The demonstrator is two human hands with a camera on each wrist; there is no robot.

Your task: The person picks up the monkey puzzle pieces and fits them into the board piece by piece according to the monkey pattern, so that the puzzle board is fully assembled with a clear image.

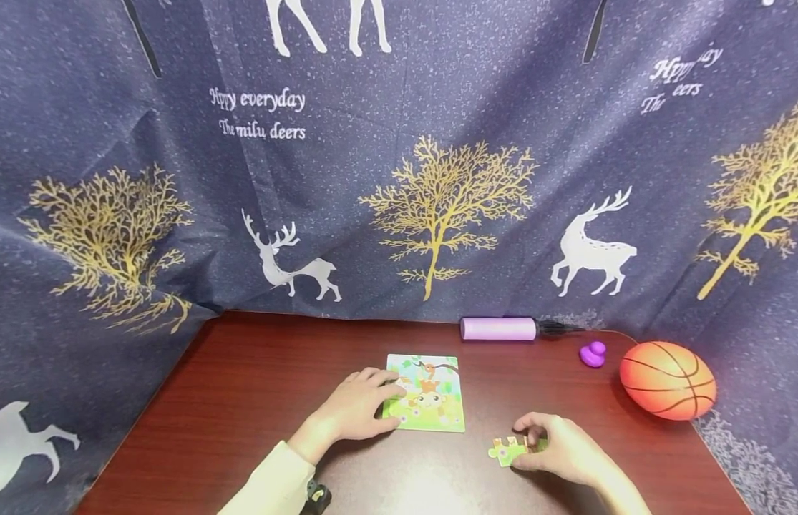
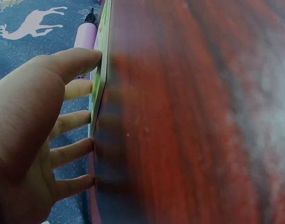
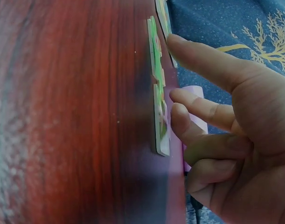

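Observation:
On the table lies a square jigsaw puzzle (image 1: pixel 431 400) with a cartoon animal picture on a light green ground. My left hand (image 1: pixel 356 404) rests at its left side; the thumb (image 2: pixel 81 63) touches the near edge and the other fingers are spread over the left border and the table. To the right, two joined jigsaw pieces (image 3: pixel 158 93) lie flat, green with orange bits. My right hand (image 1: pixel 562 447) hovers over them, thumb and forefinger apart and the outer fingers bent. In the head view it partly covers the right-hand piece.
A lilac hand pump (image 1: pixel 498 329) with a black end lies along the table's back edge. Near it are a small purple rubber duck (image 1: pixel 592 354) and an orange basketball (image 1: pixel 668 380) at the right edge. A dark blue printed curtain (image 1: pixel 373 107) hangs behind the brown table (image 1: pixel 244 372).

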